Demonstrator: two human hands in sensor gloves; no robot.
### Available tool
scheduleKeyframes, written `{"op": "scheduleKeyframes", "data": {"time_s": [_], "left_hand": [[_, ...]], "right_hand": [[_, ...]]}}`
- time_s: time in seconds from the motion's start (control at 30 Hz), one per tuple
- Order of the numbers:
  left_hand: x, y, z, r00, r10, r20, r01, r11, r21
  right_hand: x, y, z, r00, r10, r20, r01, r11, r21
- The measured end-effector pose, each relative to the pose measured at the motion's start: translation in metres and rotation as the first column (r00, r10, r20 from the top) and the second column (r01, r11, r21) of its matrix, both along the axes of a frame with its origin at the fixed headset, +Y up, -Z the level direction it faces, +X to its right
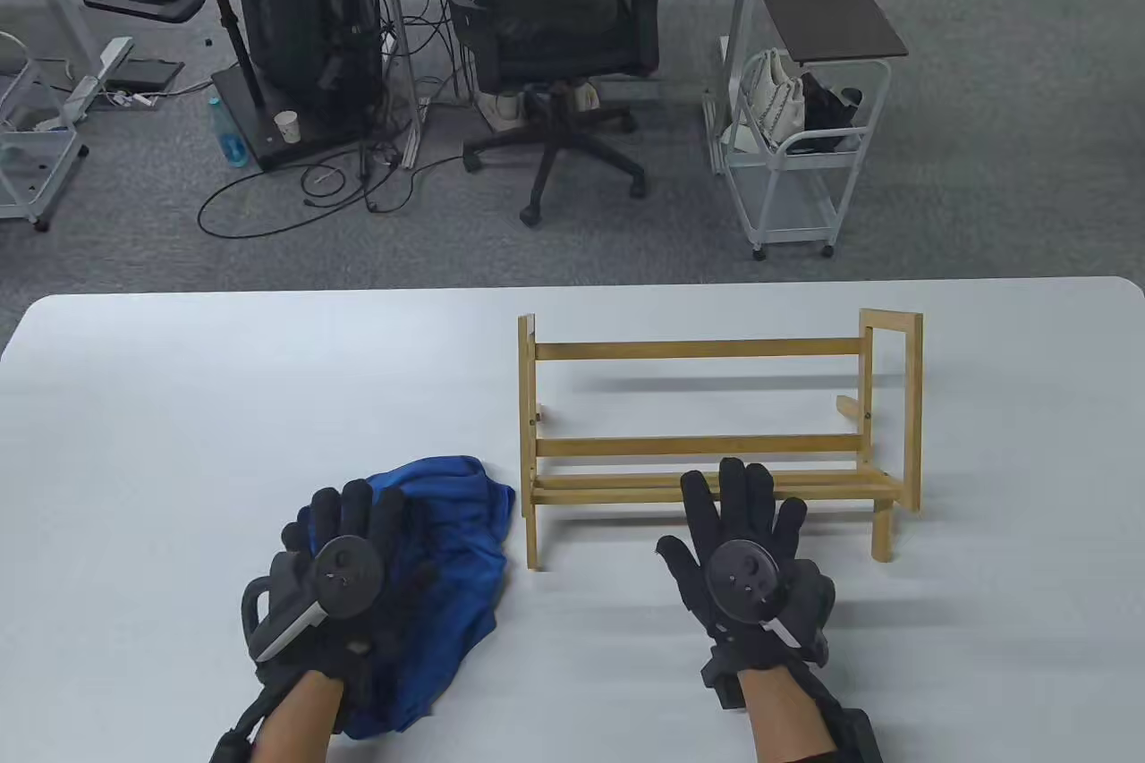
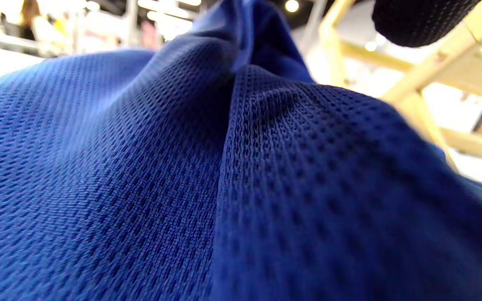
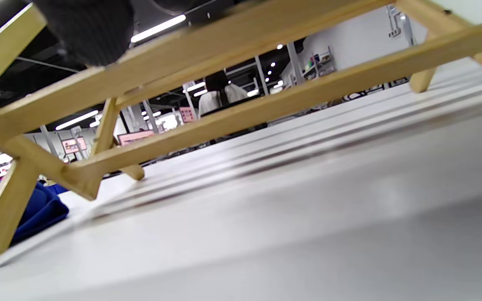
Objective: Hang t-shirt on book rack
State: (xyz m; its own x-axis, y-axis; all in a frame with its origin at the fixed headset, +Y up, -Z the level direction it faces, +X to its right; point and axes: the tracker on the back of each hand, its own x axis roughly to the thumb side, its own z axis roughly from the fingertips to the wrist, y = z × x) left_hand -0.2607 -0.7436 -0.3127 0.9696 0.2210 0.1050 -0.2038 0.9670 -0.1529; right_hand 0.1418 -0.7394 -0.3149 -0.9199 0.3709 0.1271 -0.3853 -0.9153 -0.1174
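Observation:
A crumpled blue mesh t-shirt (image 1: 452,557) lies on the white table (image 1: 179,441), just left of a wooden book rack (image 1: 707,347). My left hand (image 1: 358,521) rests on top of the shirt with its fingers stretched out, not gripping it. In the left wrist view the shirt (image 2: 182,167) fills the frame, with one fingertip (image 2: 421,21) at the top and the rack (image 2: 433,71) behind. My right hand (image 1: 738,512) is open and empty in front of the rack, its fingertips over the low front slats. The right wrist view shows the slats (image 3: 266,104) and the shirt (image 3: 27,209).
The rack stands at the table's middle right, with bare tabletop to its left, right and front. Beyond the far table edge are an office chair (image 1: 564,38), a white cart (image 1: 805,137) and a computer stand (image 1: 304,38) on the floor.

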Motion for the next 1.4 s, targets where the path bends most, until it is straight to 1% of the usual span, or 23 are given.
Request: {"op": "scheduleKeyframes", "data": {"time_s": [0.47,0.6,0.73,0.83,0.93,1.13,1.2,1.3,1.4], "left_hand": [[-0.002,-0.002,-0.002,1.0,0.005,-0.016,-0.005,1.0,0.011],[-0.001,-0.004,-0.005,0.999,0.02,-0.045,-0.02,1.0,0.001],[-0.002,-0.007,-0.008,0.996,0.043,-0.08,-0.046,0.998,-0.037],[-0.002,-0.01,-0.011,0.992,0.063,-0.114,-0.068,0.997,-0.048],[0.001,-0.013,-0.013,0.988,0.065,-0.14,-0.078,0.993,-0.088],[0.002,-0.021,-0.016,0.983,0.026,-0.181,-0.051,0.989,-0.135],[0.003,-0.025,-0.017,0.984,0.016,-0.179,-0.046,0.986,-0.163],[0.006,-0.029,-0.017,0.985,-0.026,-0.17,-0.004,0.985,-0.175],[0.01,-0.035,-0.018,0.984,-0.086,-0.156,0.052,0.975,-0.214]], "right_hand": [[-0.001,-0.001,0.002,1.0,-0.017,-0.007,0.017,1.0,-0.012],[-0.003,-0.002,0.003,1.0,-0.013,-0.001,0.013,1.0,-0.026],[-0.002,-0.001,0.004,1.0,-0.02,0.004,0.02,1.0,-0.021],[-0.002,-0.001,0.004,1.0,-0.025,0.003,0.025,1.0,-0.019],[-0.003,-0.002,0.004,1.0,-0.025,-0.004,0.025,0.999,-0.023],[-0.003,-0.003,0.004,1.0,-0.031,-0.006,0.031,0.999,-0.029],[-0.004,-0.003,0.004,0.999,-0.033,-0.006,0.033,0.999,-0.032],[-0.004,-0.003,0.004,0.999,-0.036,-0.007,0.036,0.999,-0.034],[-0.004,-0.004,0.004,0.999,-0.039,-0.01,0.038,0.999,-0.039]]}}
